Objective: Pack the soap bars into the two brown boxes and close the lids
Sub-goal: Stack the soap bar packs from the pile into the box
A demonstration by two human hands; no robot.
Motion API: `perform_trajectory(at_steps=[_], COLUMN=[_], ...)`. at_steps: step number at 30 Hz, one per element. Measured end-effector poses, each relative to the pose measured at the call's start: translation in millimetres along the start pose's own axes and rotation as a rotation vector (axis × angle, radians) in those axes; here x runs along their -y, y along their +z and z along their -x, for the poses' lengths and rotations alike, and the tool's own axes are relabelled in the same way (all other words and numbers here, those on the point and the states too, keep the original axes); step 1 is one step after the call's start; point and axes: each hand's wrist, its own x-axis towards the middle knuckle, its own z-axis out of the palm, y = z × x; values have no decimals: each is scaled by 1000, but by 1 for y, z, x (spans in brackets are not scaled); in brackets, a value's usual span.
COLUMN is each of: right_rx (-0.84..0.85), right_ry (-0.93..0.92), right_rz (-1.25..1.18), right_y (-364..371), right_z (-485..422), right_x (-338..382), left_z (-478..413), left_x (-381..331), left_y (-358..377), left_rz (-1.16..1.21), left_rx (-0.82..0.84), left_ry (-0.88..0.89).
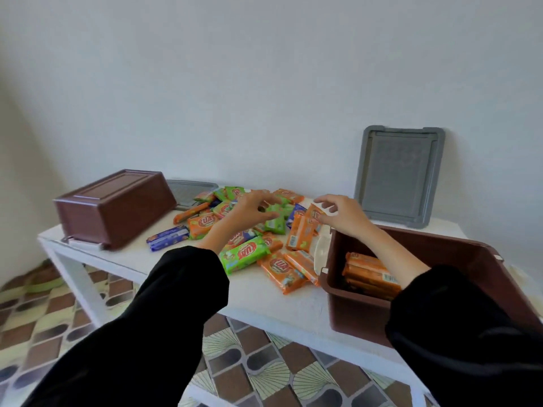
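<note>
A heap of wrapped soap bars, orange, green and blue, lies in the middle of the white table. An open brown box at the right holds several orange bars. A second brown box sits upside down at the left. My left hand hovers over the heap with fingers curled above a green bar. My right hand touches an orange bar with fingers spread.
One grey lid leans upright against the wall behind the open box. Another grey lid lies flat behind the upturned box. The table's front edge runs diagonally; patterned floor tiles show below.
</note>
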Motion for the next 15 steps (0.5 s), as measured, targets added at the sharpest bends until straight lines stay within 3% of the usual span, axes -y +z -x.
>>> perform_trajectory(at_steps=[7,15], right_rx=[81,11], right_ry=[6,236], right_rz=[-14,35], right_y=[77,145], right_z=[-21,1], right_x=[48,32], left_z=[35,46], left_x=[56,100], left_y=[-22,23], left_rz=[-41,-35], left_rx=[-25,138], left_ry=[-151,-268])
